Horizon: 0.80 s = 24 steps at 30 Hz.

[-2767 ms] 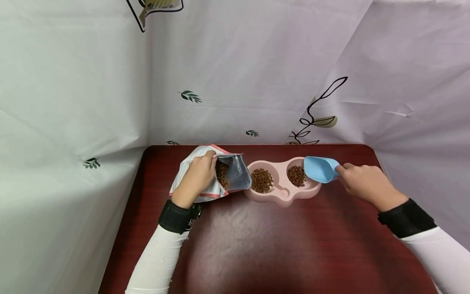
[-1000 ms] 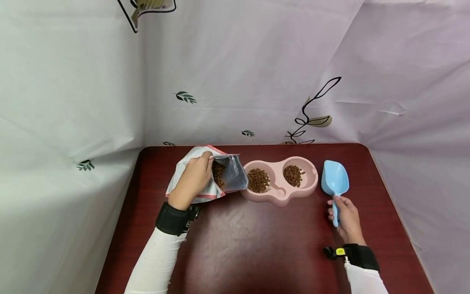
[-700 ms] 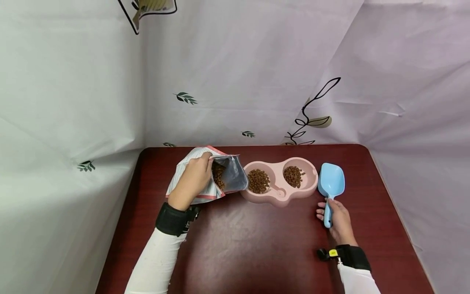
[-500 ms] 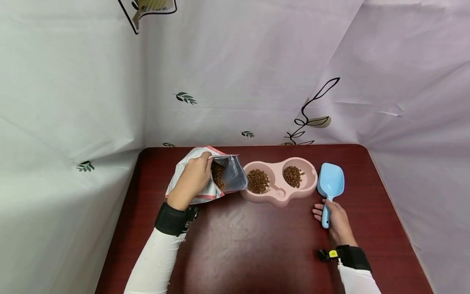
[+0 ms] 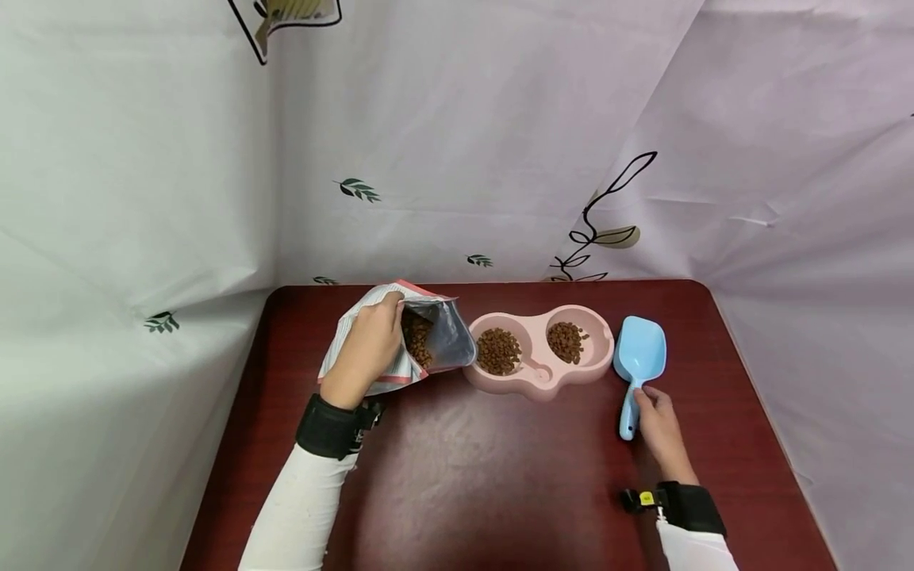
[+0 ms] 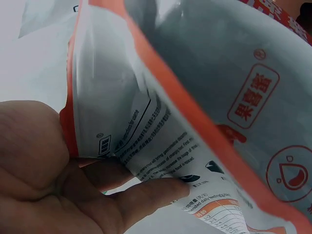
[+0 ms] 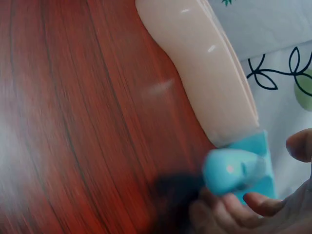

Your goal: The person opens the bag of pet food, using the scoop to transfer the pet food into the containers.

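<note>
At the table's left, my left hand [image 5: 366,342] grips the upper edge of a white pet food bag [image 6: 161,146] with orange-red trim. The bag's silver-lined mouth gapes toward the right, showing brown kibble [image 5: 416,337] inside. Against it stands a pink double bowl [image 5: 540,390], with kibble in both hollows. A light blue scoop [image 5: 639,349] lies right of the bowl, handle toward me, its scoop part holding nothing. My right hand [image 5: 661,428] is at the handle, fingertips beside it. In the right wrist view the thumb [image 7: 300,145] stands apart from the handle [image 7: 229,170].
The dark red table [image 5: 471,476] reaches back to a white cloth wall [image 5: 457,159] printed with leaves. More cloth hangs along the left and right sides. Each wrist wears a black strap [image 5: 330,427].
The scoop has gone from over the right hollow to the table right of the bowl. My right fingers, earlier around its handle, have loosened and drawn to its right side. My left hand keeps the bag.
</note>
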Motion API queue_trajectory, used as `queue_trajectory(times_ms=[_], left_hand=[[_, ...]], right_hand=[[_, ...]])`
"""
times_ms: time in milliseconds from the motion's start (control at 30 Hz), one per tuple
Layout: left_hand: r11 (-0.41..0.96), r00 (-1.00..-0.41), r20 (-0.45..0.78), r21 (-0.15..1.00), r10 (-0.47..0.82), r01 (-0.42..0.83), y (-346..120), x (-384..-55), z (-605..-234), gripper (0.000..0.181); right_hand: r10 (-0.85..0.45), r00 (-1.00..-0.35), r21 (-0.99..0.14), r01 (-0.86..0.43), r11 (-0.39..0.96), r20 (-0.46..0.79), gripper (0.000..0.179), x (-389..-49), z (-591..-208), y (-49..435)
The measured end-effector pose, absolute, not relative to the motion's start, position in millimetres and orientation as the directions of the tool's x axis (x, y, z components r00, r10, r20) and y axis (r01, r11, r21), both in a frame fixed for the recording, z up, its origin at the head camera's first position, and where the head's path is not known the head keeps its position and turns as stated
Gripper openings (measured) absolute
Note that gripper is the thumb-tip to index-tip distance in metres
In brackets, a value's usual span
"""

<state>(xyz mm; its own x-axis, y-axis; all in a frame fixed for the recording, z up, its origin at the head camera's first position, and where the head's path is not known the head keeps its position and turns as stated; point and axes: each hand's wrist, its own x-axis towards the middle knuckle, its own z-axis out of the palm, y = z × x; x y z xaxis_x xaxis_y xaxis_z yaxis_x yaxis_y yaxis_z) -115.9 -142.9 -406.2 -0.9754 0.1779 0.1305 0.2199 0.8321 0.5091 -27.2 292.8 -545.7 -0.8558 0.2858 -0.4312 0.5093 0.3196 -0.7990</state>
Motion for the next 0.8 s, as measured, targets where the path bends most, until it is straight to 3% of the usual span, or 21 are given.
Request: queue_trajectory(times_ms=[200,333,567,800], left_hand=[[0.836,-0.975,0.119,0.501,0.19,0.224,-146.3,-111.9,-400.9,0.032],[0.832,-0.972,0.122,0.502,0.2,0.234,-149.3,-107.2,-397.8,0.03],[0.799,-0.97,0.066,0.555,0.235,0.231,-153.6,-98.3,-393.9,0.031],[0.777,-0.963,0.051,0.579,0.266,0.246,-154.4,-89.2,-389.3,0.03]], right_hand=[[0.455,-0.874,-0.798,0.392,0.457,-0.17,0.057,-18.1,-532.0,289.5],[0.462,-0.886,-0.806,0.25,0.536,0.033,0.044,-20.1,-520.2,276.0],[0.287,-0.922,-0.788,-0.03,0.615,0.259,0.036,-29.7,-509.1,248.3],[0.049,-0.906,-0.685,-0.282,0.672,0.421,0.044,-40.0,-500.1,218.1]])
